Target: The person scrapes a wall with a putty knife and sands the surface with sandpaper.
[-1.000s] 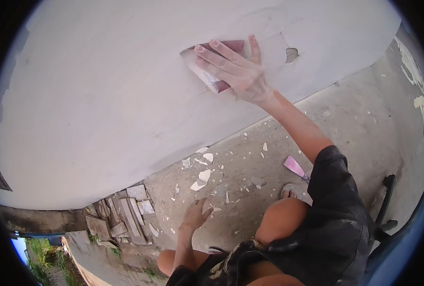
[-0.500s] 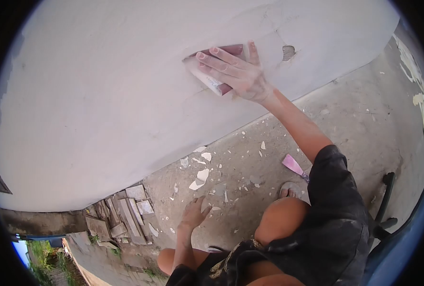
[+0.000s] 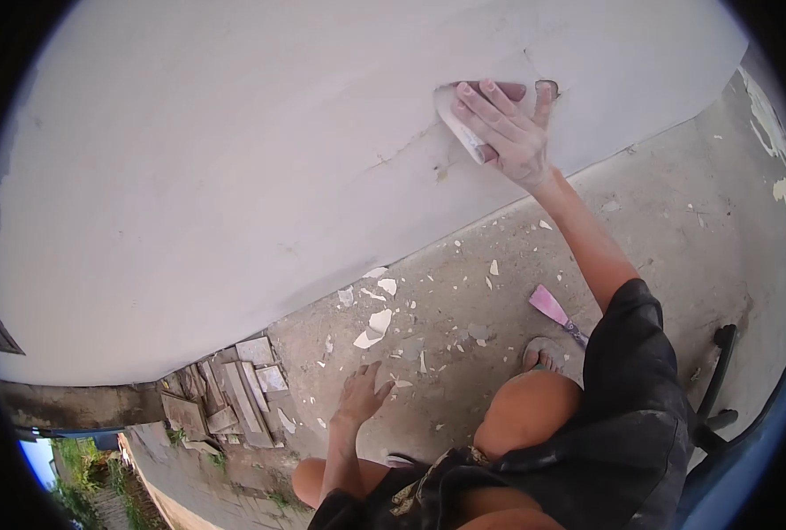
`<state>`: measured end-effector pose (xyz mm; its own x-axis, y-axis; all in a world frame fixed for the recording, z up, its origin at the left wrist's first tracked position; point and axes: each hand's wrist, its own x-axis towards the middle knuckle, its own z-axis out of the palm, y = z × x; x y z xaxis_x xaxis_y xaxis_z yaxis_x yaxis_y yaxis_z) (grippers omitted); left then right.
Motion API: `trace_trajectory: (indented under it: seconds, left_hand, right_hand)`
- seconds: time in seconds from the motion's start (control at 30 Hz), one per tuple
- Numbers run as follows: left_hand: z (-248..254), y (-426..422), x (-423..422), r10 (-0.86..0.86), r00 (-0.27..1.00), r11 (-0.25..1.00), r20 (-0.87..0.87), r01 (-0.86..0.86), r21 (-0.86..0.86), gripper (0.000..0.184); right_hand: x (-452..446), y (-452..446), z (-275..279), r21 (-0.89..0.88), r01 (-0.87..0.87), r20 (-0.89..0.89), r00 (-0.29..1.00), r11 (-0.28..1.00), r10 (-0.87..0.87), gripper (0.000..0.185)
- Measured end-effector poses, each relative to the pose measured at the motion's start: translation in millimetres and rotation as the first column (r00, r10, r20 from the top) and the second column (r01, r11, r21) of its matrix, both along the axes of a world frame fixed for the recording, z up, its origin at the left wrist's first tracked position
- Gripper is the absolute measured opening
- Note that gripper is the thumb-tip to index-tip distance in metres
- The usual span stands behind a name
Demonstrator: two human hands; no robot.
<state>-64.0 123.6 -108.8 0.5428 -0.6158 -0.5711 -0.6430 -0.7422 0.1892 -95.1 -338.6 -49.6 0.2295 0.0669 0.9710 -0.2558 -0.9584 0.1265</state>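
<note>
Right hand (image 3: 512, 137): up on the far wall (image 3: 189, 194), pressed flat and reaching in from the right; it has hold of the sandpaper, fingers stretched out, the ones at the left lying over it, one spread well apart at the right
Sandpaper (image 3: 457, 125): here it is, right of the middle on the wall, folded over and pinned under the palm; pale back with faint print showing on the left, reddish-brown edges peeking out above and below the fingers
Hole (image 3: 549, 86): a small dark break in the wall, just right of the sandpaper, and that spread finger lies partly across it
Left hand (image 3: 364, 397): down on the near side, over the floor (image 3: 667, 238); fingers loosely spread and well open, nothing in them; whether they touch the floor, cannot tell
Paint chips (image 3: 377, 327): white flakes scattered over the floor, the biggest just beyond the left hand
Scraper (image 3: 548, 304): pink blade, lying on the floor on the right, near the sandalled foot (image 3: 543, 355); its handle end runs in behind the dark sleeve (image 3: 627, 344)
Boards (image 3: 247, 402): a rough pile over on the left, close against the foot of the wall
</note>
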Motion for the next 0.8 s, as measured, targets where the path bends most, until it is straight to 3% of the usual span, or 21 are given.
trace_trajectory:
  seconds: [0.03, 0.1, 0.2, 0.27, 0.3, 0.4, 0.47, 0.53, 0.63, 0.7, 0.77, 0.8]
  left_hand:
    - [-1.3, 4.1, -2.6, 0.005, 1.000, 1.000, -0.012, -0.005, -0.020, 0.057]
    - [-4.5, 7.6, -3.5, 0.009, 0.999, 0.997, -0.031, -0.012, -0.070, 0.056]
    - [-3.1, -3.5, -6.9, 0.026, 0.994, 0.999, -0.110, -0.022, 0.030, 0.055]
    - [-13.6, -5.8, -2.7, -0.012, 0.995, 0.998, -0.101, 0.006, -0.059, 0.055]
    - [-16.7, -4.5, -2.1, -0.032, 0.995, 0.995, -0.099, 0.022, -0.100, 0.055]
    - [-6.9, -6.3, 2.8, -0.004, 0.997, 0.992, -0.072, -0.005, -0.123, 0.055]
    - [4.1, 3.2, 0.9, 0.020, 0.999, 0.997, -0.029, -0.022, -0.078, 0.055]
    - [6.5, 7.9, -0.1, 0.033, 0.999, 0.998, -0.019, -0.034, -0.045, 0.055]
    - [5.3, 6.2, -3.7, 0.028, 0.997, 1.000, -0.066, -0.029, -0.011, 0.055]
    - [1.5, -0.6, -3.2, 0.031, 0.993, 0.999, -0.112, -0.032, -0.007, 0.055]
    - [-1.4, -6.0, -2.1, 0.016, 0.994, 0.998, -0.112, -0.022, -0.054, 0.055]
    - [-1.8, -6.4, -1.2, 0.010, 0.994, 0.997, -0.112, -0.018, -0.074, 0.055]
  right_hand:
    - [-13.3, -14.7, 16.6, 0.209, 0.090, 0.108, 0.988, 0.974, -0.114, 0.033]
    - [-13.9, -41.7, 35.0, 0.620, -0.117, 0.467, 0.850, 0.776, -0.245, 0.035]
    - [29.7, 12.0, 28.1, 0.561, -0.227, 0.534, 0.834, 0.796, -0.138, 0.037]
    - [56.7, 83.8, -12.0, 0.438, -0.277, 0.337, 0.933, 0.855, 0.129, 0.038]
    - [61.3, 110.0, -43.1, 0.378, -0.289, 0.086, 0.957, 0.880, 0.277, 0.037]
    - [59.6, 85.2, -57.2, -0.166, -0.169, -0.090, 0.984, 0.971, 0.156, 0.036]
    - [33.1, 61.5, -31.1, 0.154, -0.108, -0.015, 0.994, 0.982, 0.112, 0.035]
    - [24.1, 8.8, -5.9, 0.469, -0.053, 0.355, 0.925, 0.881, -0.133, 0.035]
    - [41.3, 27.9, 9.3, 0.588, -0.202, 0.525, 0.832, 0.783, -0.179, 0.037]
    - [71.8, 83.7, -31.0, 0.495, -0.267, 0.431, 0.902, 0.827, 0.033, 0.039]
    - [86.0, 128.0, -77.5, 0.332, -0.214, 0.104, 0.976, 0.919, 0.190, 0.036]
    - [81.9, 122.6, -76.1, 0.223, -0.164, 0.032, 0.986, 0.961, 0.161, 0.036]
